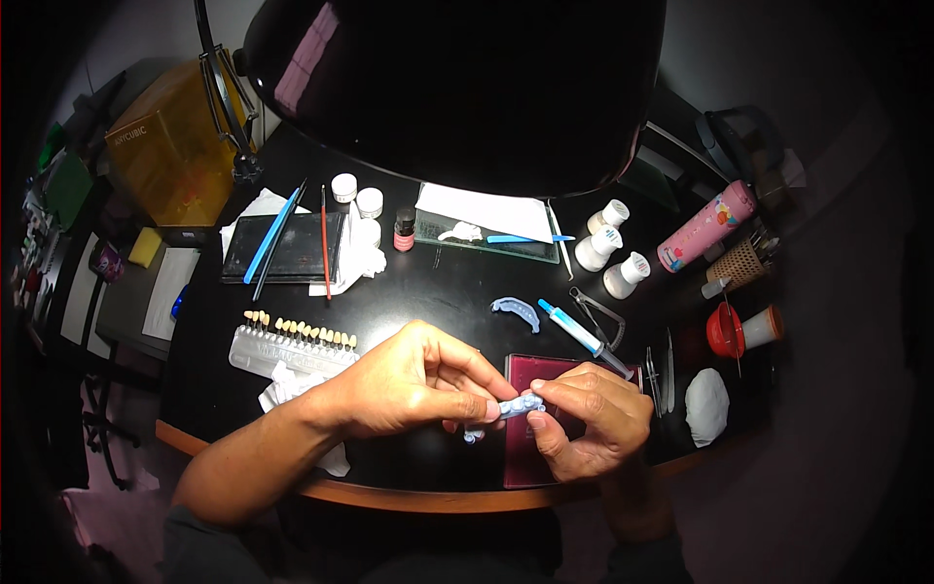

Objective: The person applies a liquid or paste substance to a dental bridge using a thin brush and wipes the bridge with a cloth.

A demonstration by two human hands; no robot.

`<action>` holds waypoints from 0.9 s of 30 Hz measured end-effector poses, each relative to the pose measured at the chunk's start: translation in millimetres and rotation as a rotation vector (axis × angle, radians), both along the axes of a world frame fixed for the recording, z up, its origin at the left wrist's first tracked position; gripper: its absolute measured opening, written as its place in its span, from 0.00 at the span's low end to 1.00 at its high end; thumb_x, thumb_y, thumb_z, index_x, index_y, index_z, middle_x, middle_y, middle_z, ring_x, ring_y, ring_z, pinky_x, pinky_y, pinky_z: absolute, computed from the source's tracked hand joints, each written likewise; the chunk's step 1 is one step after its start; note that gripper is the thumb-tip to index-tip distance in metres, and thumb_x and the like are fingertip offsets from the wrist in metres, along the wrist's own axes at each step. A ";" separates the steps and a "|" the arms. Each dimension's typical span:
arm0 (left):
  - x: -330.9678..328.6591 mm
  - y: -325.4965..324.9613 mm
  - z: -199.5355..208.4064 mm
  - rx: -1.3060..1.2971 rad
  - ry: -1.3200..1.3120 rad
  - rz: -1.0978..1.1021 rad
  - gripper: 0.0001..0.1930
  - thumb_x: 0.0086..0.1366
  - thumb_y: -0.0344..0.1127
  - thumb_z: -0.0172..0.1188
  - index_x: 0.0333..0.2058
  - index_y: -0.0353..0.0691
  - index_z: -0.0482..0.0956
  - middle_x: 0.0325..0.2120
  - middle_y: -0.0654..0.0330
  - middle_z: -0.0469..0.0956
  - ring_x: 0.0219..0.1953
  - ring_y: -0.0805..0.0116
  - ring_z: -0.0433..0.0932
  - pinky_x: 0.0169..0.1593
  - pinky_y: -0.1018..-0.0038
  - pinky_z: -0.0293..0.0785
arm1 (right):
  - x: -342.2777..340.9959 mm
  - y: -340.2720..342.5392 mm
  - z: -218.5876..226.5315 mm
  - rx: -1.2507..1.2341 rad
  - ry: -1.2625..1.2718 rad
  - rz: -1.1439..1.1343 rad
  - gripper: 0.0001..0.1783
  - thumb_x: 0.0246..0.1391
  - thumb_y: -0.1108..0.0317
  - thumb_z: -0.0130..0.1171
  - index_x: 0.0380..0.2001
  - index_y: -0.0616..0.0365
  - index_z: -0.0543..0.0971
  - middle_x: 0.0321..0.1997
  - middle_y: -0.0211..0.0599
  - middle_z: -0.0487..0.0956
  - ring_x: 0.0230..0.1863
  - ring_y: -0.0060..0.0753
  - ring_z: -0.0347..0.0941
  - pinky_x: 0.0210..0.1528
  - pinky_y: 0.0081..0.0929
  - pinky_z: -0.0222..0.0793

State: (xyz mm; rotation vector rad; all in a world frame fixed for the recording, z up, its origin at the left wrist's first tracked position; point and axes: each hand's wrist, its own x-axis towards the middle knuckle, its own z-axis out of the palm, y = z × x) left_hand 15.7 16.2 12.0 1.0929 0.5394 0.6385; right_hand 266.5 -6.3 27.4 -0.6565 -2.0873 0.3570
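A light blue dental model (520,406) with tooth shapes is held between both hands above the near part of the desk. My left hand (413,389) pinches one side of it with thumb and forefinger. On the other side, the thumb and fingertips of my right hand (595,419) close on the model. Part of the same blue shape shows below my left fingers; the middle is hidden by them. Beneath my right hand lies a dark red flat case (520,462). Just beyond my hands rests a separate curved blue dental piece (517,312), beside a blue syringe (576,326).
A tooth shade guide (292,357) and crumpled tissue (292,386) lie at left. Farther back are a black palette (282,248) with brushes, a glass slab (477,248) and white bottles (598,248). Tweezers (668,375) lie at right. A large black lamp shade (467,88) overhangs the desk.
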 end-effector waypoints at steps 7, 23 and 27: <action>1.4 -0.6 2.0 0.060 0.014 0.039 0.14 0.66 0.26 0.72 0.48 0.27 0.86 0.35 0.54 0.88 0.36 0.74 0.86 0.40 0.81 0.79 | -1.1 2.4 -1.7 0.024 0.011 -0.003 0.14 0.46 0.78 0.74 0.40 0.66 0.86 0.31 0.45 0.86 0.27 0.38 0.84 0.31 0.29 0.81; 1.2 -1.7 0.1 0.073 -0.005 0.054 0.15 0.65 0.25 0.72 0.49 0.27 0.85 0.36 0.55 0.88 0.39 0.75 0.86 0.47 0.80 0.82 | -2.8 0.3 -3.6 0.006 0.013 -0.022 0.15 0.45 0.79 0.73 0.39 0.65 0.86 0.31 0.44 0.85 0.28 0.39 0.84 0.31 0.30 0.80; 1.4 -1.9 2.4 0.066 0.009 0.069 0.15 0.63 0.23 0.74 0.48 0.26 0.85 0.36 0.55 0.87 0.39 0.74 0.86 0.46 0.80 0.82 | -2.5 1.5 -4.5 0.011 0.015 -0.025 0.15 0.44 0.80 0.72 0.39 0.64 0.86 0.32 0.43 0.85 0.29 0.40 0.84 0.32 0.30 0.80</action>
